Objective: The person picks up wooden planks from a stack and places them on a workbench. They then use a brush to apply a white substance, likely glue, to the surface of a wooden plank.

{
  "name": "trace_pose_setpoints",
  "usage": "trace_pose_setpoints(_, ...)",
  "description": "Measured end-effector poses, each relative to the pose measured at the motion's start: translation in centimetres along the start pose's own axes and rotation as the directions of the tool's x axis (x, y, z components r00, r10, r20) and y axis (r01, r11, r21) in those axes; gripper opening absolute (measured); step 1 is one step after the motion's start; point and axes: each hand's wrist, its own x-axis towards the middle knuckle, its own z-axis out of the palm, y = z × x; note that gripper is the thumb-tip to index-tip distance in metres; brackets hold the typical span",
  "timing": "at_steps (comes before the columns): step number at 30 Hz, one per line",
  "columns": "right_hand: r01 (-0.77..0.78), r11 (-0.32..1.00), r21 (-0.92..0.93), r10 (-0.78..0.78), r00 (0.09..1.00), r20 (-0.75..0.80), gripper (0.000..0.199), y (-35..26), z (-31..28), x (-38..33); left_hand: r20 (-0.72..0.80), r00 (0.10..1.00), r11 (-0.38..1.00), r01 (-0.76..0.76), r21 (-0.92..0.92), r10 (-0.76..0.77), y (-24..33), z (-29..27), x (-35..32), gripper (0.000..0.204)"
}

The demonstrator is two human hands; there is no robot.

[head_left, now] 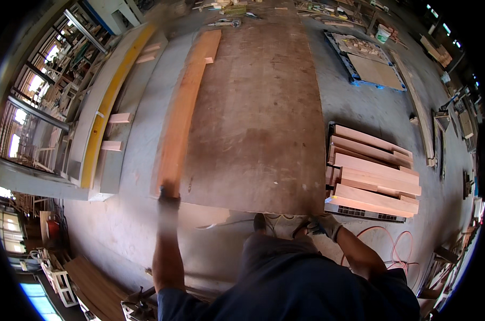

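A long reddish wooden board [188,91] lies along the left edge of a large brown sheet-topped table [253,117]. At its near end is my left hand [169,200] in a dark glove, closed on the board, with the fingers blurred by motion. A short block [210,53] sits against the board's right side toward the far end. My right hand [325,227], in a grey glove, hangs beside the table's near right corner. Its fingers are loosely bent and apart, and nothing shows in them.
Right of the table, several cut timbers [376,171] are stacked on a black pallet. A blue pallet [368,61] with wood pieces stands farther back. An orange hose [395,243] coils on the floor. At left runs a machine bed with a yellow strip [106,109] and short wood blocks [119,117].
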Motion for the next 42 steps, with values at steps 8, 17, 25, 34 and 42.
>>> trace_pose_setpoints(8,-0.032,0.998,0.055,0.046,0.961,-0.274,0.030,9.5,-6.7,-4.8,-0.413,0.758,0.864,0.447,-0.234,-0.504,4.8,0.5,2.1,0.042)
trace_pose_setpoints(17,-0.307,0.943,0.126,0.331,0.888,-0.318,0.037,21.4,-11.5,-5.3,0.151,0.955,0.834,-0.296,0.466,0.255,20.4,24.9,-15.7,0.052)
trace_pose_setpoints(25,-0.137,0.947,0.289,0.250,0.881,-0.402,0.033,21.2,-15.6,-1.6,0.684,0.527,0.652,-0.752,0.098,0.504,26.1,48.3,-22.8,0.053)
trace_pose_setpoints(34,0.033,0.750,0.661,0.305,0.869,-0.389,0.031,17.6,-24.5,11.5,0.755,0.498,0.308,-0.865,0.396,0.428,24.8,58.1,-23.7,0.070)
trace_pose_setpoints(42,0.024,0.750,0.661,0.402,0.776,-0.485,0.040,15.5,-33.2,24.1,0.785,0.451,0.287,-0.889,0.356,0.424,24.5,59.2,-23.7,0.072)
